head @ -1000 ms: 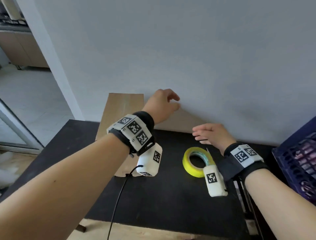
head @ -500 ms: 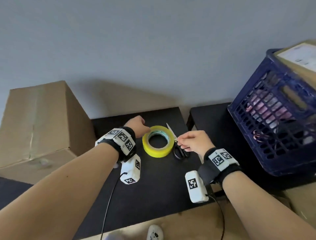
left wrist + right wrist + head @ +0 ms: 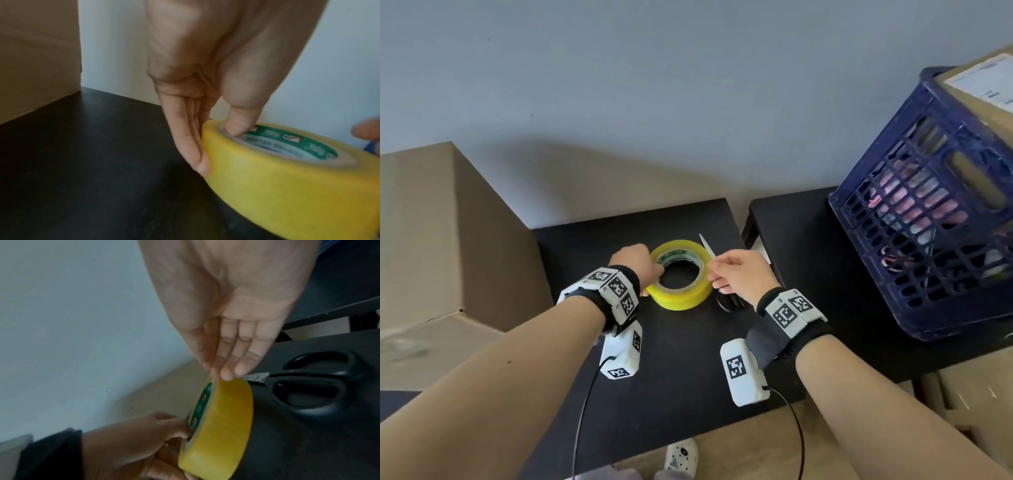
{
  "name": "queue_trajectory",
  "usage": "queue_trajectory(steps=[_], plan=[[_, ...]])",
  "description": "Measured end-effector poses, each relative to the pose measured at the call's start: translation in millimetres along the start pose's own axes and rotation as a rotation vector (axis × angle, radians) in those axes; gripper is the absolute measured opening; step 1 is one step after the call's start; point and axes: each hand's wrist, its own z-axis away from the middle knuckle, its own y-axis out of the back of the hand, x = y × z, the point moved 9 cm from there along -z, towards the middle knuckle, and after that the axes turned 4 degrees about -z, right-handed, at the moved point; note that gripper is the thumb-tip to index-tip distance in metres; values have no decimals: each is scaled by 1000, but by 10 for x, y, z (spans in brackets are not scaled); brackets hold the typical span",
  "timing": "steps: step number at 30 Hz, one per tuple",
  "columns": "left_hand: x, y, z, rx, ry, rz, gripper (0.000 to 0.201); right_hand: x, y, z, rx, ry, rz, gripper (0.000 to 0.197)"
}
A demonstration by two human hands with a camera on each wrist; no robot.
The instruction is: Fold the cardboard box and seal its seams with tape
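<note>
- Your left hand (image 3: pixel 205 78) pinches the yellow tape roll (image 3: pixel 680 274) on the black table (image 3: pixel 671 377): the left wrist view shows the thumb inside the core and straight fingers (image 3: pixel 195 146) pressed together on the outer wall.
- Your right hand (image 3: pixel 739 274) has its fingertips (image 3: pixel 230 369) bunched on the roll's far rim; whether they pinch a tape end, you cannot tell.
- Only the right wrist view shows the black scissors (image 3: pixel 312 386) whole, beside the roll.
- The cardboard box (image 3: pixel 441 240) stands at the table's left.
- The blue crate (image 3: pixel 928 240) holds pinkish items, too blurred to name.
</note>
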Motion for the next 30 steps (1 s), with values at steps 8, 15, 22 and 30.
queue_trajectory(steps=[8, 15, 22, 30], plan=[[88, 340, 230, -122, 14, 829, 23, -471, -30, 52, 27, -84, -243, 43], [111, 720, 609, -146, 4, 980, 22, -1294, -314, 342, -237, 121, -532, 21], [-3, 1316, 930, 190, -94, 670, 48, -1829, -444, 644, -346, 263, -384, 28], [27, 2212, 1486, 670, -322, 133, 58, -2185, -558, 868, -392, 253, -444, 21]])
